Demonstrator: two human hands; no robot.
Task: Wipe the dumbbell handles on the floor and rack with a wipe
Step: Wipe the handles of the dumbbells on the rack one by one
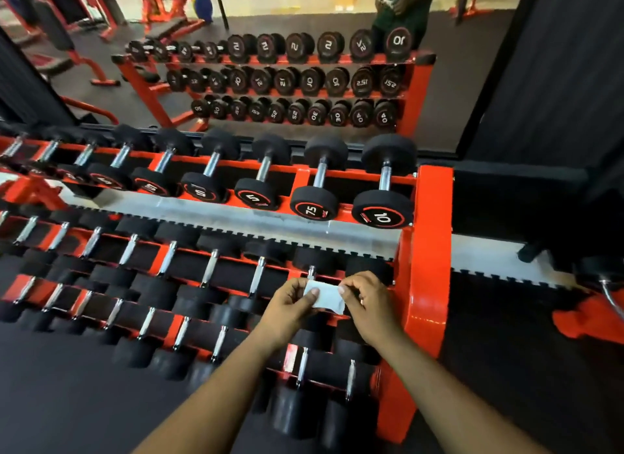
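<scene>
Head view: your left hand (pixel 293 301) and right hand (pixel 366 301) pinch a white wipe (pixel 325 297) between them, held over the middle tier of the rack (pixel 430 251), just below a handle (pixel 311 272). Stretched thin, the wipe could tear or slip. The rack's right post crowds you; floor (pixel 67 403) opens leftward.

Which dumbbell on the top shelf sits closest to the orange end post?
The dumbbell marked 10, last on the top row beside the orange end post; the one marked 75 is one slot farther away.
</scene>
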